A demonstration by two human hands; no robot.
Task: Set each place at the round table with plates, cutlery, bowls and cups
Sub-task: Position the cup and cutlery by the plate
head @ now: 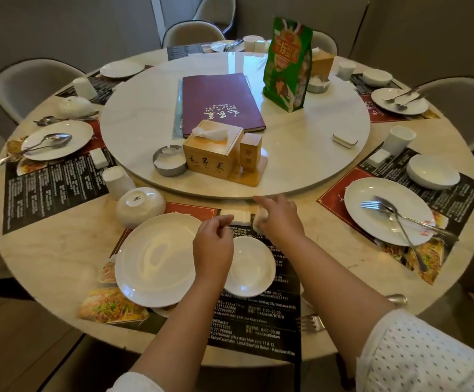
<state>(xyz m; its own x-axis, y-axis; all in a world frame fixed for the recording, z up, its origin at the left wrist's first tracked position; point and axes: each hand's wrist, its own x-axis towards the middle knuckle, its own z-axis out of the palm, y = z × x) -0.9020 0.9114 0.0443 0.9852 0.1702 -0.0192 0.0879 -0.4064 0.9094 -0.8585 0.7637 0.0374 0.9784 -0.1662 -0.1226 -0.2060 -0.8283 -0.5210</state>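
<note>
1. My R hand (pixel 279 217) reaches over the top edge of my mat (pixel 258 321), fingers curled round a small white cup (pixel 259 219); grip wraps the cup. It's mostly hidden, can't tell if it rests on the mat or is lifted.
2. Just left of the cup, touching or nearly, a white folded napkin (pixel 237 217) lies on the mat.
3. My L hand (pixel 213 246) hovers over the gap between plate (pixel 156 254) and bowl (pixel 251 265), fingers loosely curled, thumb near forefinger, holding nothing I can see.
4. Plate sits on the mat's left part, bowl upright just right of it, rims close.
5. A 2nd bowl, upside-down (pixel 140 206), stands beyond the plate, w/ an upside-down cup (pixel 117 181) behind it.
6. Fork (pixel 312 321) lies on the table (pixel 46 264) right of the mat, partly under my R arm; a spoon end (pixel 398 299) shows further right.
7. R-side place: plate w/ fork & spoon (pixel 388 212), bowl (pixel 433 171), cup (pixel 401 140).
8. L-side place: plate w/ spoon (pixel 57 140).
9. Turntable (pixel 300 154) in the middle carries a tissue box (pixel 211 151), purple menu (pixel 221 100), green bag (pixel 286 63), ashtray (pixel 169 161).
</note>
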